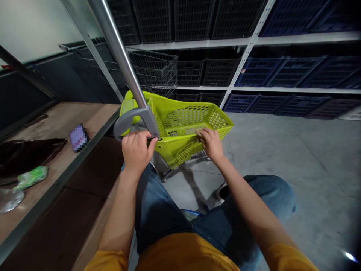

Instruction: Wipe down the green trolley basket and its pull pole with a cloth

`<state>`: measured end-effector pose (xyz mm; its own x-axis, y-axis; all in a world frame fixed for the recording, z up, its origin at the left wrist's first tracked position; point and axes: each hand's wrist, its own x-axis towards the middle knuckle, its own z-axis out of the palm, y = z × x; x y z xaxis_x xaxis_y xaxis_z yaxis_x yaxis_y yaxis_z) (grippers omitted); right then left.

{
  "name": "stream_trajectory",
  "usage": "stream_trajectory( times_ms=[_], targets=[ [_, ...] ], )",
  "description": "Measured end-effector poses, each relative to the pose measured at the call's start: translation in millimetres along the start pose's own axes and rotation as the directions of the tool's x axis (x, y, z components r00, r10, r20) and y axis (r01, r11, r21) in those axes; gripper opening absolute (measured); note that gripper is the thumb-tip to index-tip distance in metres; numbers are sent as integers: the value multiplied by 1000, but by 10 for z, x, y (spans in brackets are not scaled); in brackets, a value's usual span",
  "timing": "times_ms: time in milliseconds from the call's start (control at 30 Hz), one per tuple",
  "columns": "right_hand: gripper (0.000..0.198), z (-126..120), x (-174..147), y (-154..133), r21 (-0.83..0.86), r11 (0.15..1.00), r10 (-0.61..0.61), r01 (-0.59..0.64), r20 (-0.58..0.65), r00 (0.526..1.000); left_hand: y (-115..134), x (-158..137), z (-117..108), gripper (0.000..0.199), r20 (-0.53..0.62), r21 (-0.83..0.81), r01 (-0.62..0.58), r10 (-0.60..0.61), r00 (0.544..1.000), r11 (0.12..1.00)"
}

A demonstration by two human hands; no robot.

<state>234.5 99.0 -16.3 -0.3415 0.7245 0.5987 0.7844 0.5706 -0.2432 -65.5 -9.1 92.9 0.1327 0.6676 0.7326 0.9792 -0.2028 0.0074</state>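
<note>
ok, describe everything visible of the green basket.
The green basket is bright yellow-green, plastic by its look, open-topped, with its sides pierced by many small holes. It stands upright over the grey floor, on a wheeled frame. A grey fitting meets its left end. The left hand is at that corner; the right hand curls at the near rim.

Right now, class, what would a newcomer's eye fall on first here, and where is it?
The bright green cart at the centre, with the left hand at its grey fitting and the right hand at its near rim. Next, the shiny metal pole slanting down to that fitting from the top edge, and the dark crates on shelves behind.
</note>
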Motion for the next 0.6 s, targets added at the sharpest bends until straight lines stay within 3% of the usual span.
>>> stream_trajectory(
  times_ms=[167, 300, 433, 600],
  targets=[
    [33, -122, -59, 927, -112, 985, 138, -135, 23, 990, -6, 6, 21, 26, -6, -5, 2, -2, 1000, 1000],
    [36, -159, -61, 1282, -109, 942, 312, -318, -66, 948, -3, -9, 22, 28, 17, -45, 39, -39, 999, 998],
    [39, -75, -91, 985, -40, 946, 315, -322, -127, 941, 22, -21, -2, 28, 18, -38, 59, -59, 998, 998],
    [40, 89, -79, -15, 127, 976, 194, -177, -134, 972, 39, -25, -13, 26, -15, 0, 38, -38, 999, 999]
  ],
)
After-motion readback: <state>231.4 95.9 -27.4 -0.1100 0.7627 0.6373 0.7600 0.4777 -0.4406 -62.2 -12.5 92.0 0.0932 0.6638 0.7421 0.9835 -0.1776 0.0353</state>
